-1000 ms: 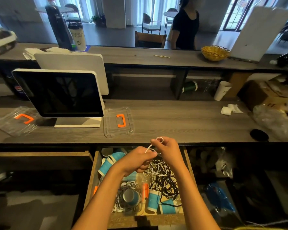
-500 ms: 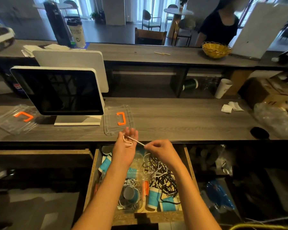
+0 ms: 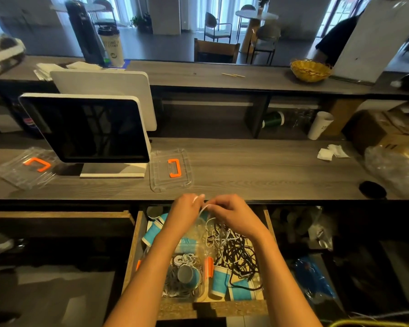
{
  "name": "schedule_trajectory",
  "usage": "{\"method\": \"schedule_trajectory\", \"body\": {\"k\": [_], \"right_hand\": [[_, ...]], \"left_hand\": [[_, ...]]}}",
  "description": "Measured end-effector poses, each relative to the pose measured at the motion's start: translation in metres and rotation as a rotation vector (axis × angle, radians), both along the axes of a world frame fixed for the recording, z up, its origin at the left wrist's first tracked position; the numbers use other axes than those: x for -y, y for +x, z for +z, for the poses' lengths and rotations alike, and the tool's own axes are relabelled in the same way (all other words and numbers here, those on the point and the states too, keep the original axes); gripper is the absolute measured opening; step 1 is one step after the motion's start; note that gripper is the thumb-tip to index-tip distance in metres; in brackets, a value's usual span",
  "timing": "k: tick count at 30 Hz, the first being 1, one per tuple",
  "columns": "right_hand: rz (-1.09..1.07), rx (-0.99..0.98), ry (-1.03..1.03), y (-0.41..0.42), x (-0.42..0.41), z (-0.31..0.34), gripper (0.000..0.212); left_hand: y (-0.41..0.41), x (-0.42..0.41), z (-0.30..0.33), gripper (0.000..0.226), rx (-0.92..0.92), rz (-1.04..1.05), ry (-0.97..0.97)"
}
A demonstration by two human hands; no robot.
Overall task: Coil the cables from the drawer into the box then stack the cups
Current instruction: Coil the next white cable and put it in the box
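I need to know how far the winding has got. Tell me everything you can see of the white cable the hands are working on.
The white cable is thin, smooth and flexible, like plastic-coated wire. A short stretch runs between both hands above the open drawer. The left hand holds a small loop of it at the fingertips; the right hand pinches it close by. Below, it seems to trail down into the tangle of black and white cables, where its end is lost.

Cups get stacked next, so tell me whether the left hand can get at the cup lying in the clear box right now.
Probably not yet: the left hand and right hand both pinch the white cable. The cup itself lies uncovered on coiled cables.
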State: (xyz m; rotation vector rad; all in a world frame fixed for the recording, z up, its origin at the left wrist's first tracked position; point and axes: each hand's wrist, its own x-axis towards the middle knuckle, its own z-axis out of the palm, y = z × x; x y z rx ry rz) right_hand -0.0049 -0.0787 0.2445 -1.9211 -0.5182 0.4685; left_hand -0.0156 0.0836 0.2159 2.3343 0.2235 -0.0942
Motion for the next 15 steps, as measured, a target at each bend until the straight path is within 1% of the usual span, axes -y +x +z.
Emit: {"method": "schedule_trajectory", "body": {"k": [2,4,6,8,10,12,13,15], "right_hand": [[-0.053,0.056,0.015,0.003,0.001,-0.003,0.022],[-0.122,0.097,-0.003,0.003,0.002,-0.01,0.02],[-0.213,0.095,0.004,0.003,0.002,-0.017,0.014],[-0.297,0.06,0.025,0.003,0.004,-0.022,0.01],[-0.327,-0.039,0.11,0.003,0.005,-0.022,0.012],[-0.304,-0.154,0.194,0.002,0.008,-0.023,0.022],[-0.274,-0.193,0.208,0.001,0.01,-0.022,0.027],[-0.213,-0.262,0.214,0.0,0.014,-0.022,0.028]], "left_hand": [[-0.003,0.003,0.001,0.051,-0.098,-0.067,-0.154],[-0.005,0.004,-0.001,0.06,-0.228,-0.07,-0.324],[-0.009,0.004,-0.003,0.067,-0.351,-0.116,-0.474],[-0.013,0.002,0.0,0.069,-0.427,-0.238,-0.599],[-0.016,-0.002,0.005,0.054,-0.478,-0.371,-0.725],[-0.018,-0.004,0.009,0.043,-0.492,-0.425,-0.878],[-0.019,-0.005,0.01,0.042,-0.476,-0.411,-0.942],[-0.018,-0.008,0.009,0.041,-0.417,-0.283,-1.053]]}}
